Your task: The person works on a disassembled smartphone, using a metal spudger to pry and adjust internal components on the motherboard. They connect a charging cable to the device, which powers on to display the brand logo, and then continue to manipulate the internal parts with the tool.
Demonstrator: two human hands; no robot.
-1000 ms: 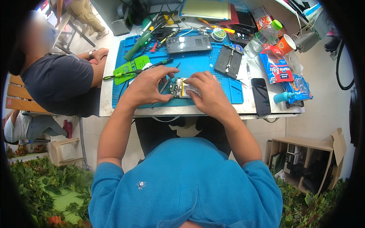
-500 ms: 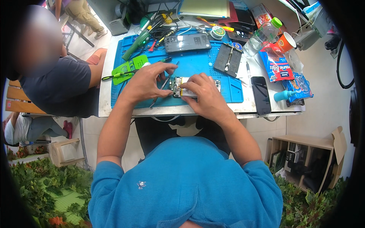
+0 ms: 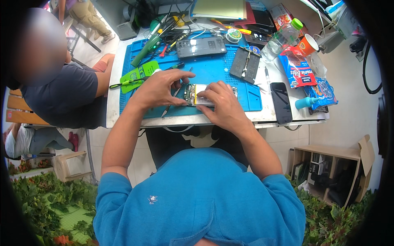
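An opened phone (image 3: 190,95) lies on the blue work mat (image 3: 205,72), its green circuit board and pale battery showing. My right hand (image 3: 225,104) holds the phone, its fingers bent over the battery and the thumb at the near edge. At the phone's left end my left hand (image 3: 161,90) is open, thumb and forefinger spread apart. That thumb is close to the phone's corner; whether it touches cannot be made out. Beneath the left hand lies a thin pointed tool (image 3: 166,110), partly hidden by the fingers.
Beyond the phone lie a dark phone back (image 3: 201,47) and a grey holder (image 3: 245,65). Tools and cables (image 3: 162,35) crowd the far left. A black phone (image 3: 281,102), a bottle (image 3: 283,43), snack bags (image 3: 296,69) and a cup (image 3: 307,45) stand right. A person (image 3: 69,90) sits at left.
My left hand has shifted slightly nearer to me, its forefinger tip a little lower. My right hand keeps its place on the phone.
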